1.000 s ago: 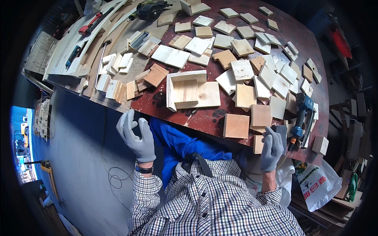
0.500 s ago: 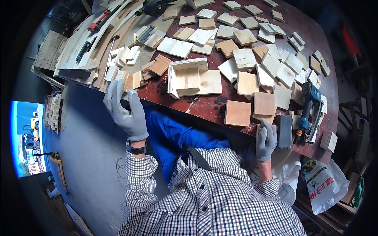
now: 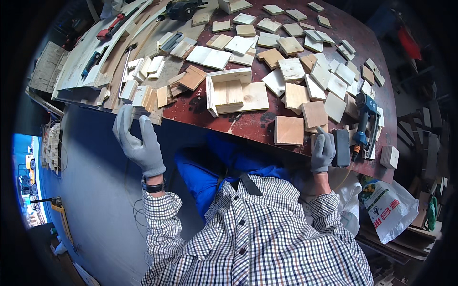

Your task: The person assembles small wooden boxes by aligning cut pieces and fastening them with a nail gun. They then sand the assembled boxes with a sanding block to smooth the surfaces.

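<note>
My left hand (image 3: 140,145), in a grey glove, is raised just off the table's front edge at the left. Its fingers are apart and hold nothing; the nearest things are small wood strips (image 3: 141,97) at the edge. By the front edge at the right is my gloved right hand (image 3: 324,151), fingers curled in. A wooden block partly shows beside its fingertips, but whether they grip it is hidden. To its right stands a dark grey block (image 3: 341,148). A joined wooden piece with upright sides (image 3: 255,97) rests on the table between my hands.
Many loose square wood pieces (image 3: 296,97) cover the dark red table (image 3: 248,131). At the right lies a blue air nailer (image 3: 364,121) with a hose. A hammer (image 3: 128,62) and red-handled tool (image 3: 110,29) lie at the far left. A plastic bag (image 3: 389,209) hangs below the right edge.
The whole view has shifted slightly. My left hand has drawn back a little from the wood strips, its fingers still apart. My right hand stays by the dark grey block, fingers still curled.
</note>
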